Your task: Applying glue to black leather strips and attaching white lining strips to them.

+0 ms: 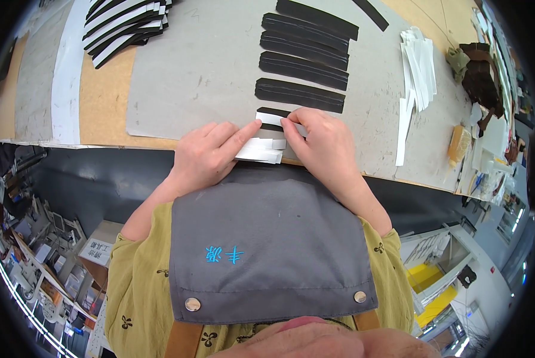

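A short white strip [270, 119] lies lengthwise on a dark strip [273, 111] near the table's front edge. My left hand [208, 149] has its index fingertip at the left end of the white strip, the other fingers curled. At the strip's right end, my right hand [327, 143] pinches with thumb and index finger, covering the rest of the dark piece. A small stack of white strips [261, 150] sticks out beside my left hand, close to the edge; whether that hand grips it is hidden. Beyond, several black strips [303, 70] lie in a row, with faint lines along them.
A fanned pile of black and white strips [127, 27] sits at the far left. Loose white strips [418, 71] lie to the right, near a yellowish block [458, 145] and a dark brown bundle [481, 74]. Grey sheeting [190, 77] covers the table's middle.
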The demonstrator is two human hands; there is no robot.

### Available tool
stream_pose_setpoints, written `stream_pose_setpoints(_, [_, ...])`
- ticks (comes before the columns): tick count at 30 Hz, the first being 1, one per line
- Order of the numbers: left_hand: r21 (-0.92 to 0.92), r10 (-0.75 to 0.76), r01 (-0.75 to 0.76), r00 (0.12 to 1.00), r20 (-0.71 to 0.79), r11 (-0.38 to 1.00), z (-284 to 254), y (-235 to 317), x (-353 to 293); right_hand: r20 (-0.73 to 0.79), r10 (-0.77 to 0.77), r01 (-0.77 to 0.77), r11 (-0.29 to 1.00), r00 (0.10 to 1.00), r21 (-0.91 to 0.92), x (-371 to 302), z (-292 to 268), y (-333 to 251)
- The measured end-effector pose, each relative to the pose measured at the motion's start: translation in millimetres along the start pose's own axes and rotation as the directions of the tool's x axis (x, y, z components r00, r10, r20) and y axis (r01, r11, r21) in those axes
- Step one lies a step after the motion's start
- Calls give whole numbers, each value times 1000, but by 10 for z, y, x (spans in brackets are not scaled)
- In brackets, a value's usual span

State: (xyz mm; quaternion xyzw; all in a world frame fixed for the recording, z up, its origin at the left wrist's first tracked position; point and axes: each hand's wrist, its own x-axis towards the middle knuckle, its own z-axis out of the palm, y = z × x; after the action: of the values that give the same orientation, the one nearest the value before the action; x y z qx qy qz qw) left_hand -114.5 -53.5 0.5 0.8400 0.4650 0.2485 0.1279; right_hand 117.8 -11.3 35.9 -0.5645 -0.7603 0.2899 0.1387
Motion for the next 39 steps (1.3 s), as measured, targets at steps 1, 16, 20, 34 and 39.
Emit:
stream_pose_setpoints(1, [-3,3,-3,1000,2,1000,-1,5,11,0,5,-5,1000,1000,0,-3,-1,1])
stream_pose_setpoints(16, [46,-64,63,998,0,997,17,45,54,-14,-31,31,999,999,-31,-39,-14,40])
stream_pose_setpoints(20, [57,-73,72,997,24,996,-15,54,63,7,30,-30,999,1000,-43,-118,-184,178])
stream_pose_setpoints(34, [59,-66,64,997,38,996,-11,48,64,-83,99,-109,987,992,-118,-209,-217,294])
stream_pose_setpoints(39, [58,-68,66,997,35,996,-6,44,63,-101,88,-101,985,991,-136,-209,-187,293])
